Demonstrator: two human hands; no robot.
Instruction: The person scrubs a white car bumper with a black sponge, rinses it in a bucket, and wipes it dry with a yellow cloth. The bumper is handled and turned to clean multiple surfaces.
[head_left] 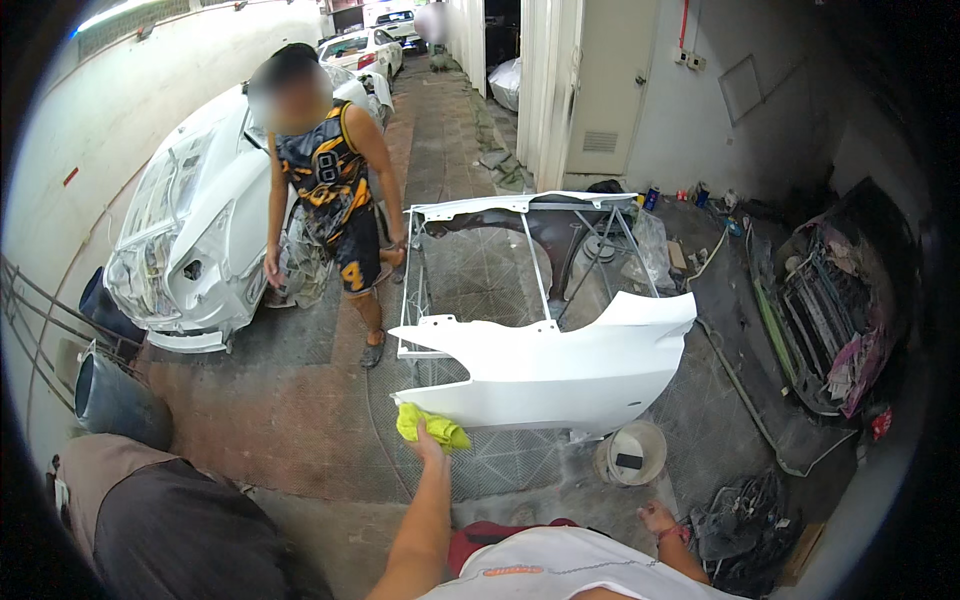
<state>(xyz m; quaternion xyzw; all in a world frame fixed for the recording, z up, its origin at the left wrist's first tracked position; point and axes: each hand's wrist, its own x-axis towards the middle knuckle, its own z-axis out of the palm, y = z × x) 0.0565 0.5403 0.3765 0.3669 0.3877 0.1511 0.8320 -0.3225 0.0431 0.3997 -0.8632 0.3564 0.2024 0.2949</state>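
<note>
My left hand (pixel 428 440) is closed round a bunched yellow-green cloth (pixel 435 428), which is at the lower left corner of a white car fender (pixel 560 370). The fender lies on a metal frame stand (pixel 538 260) with a second panel across its far side. Low at the right, my right hand (pixel 656 518) hangs away from the fender with nothing visible in it, its fingers loosely apart. Nearest to it stands a whitish bucket (pixel 600 462) with a dark rectangular block (pixel 628 461) showing inside.
A person (pixel 330 170) in a patterned sleeveless top stands left of the frame, beside a partly masked white car (pixel 215 230). A blue drum (pixel 120 405) and a large dark rounded shape (pixel 180 520) are at left. Car parts (pixel 820 310) and dark scraps (pixel 740 520) lie right.
</note>
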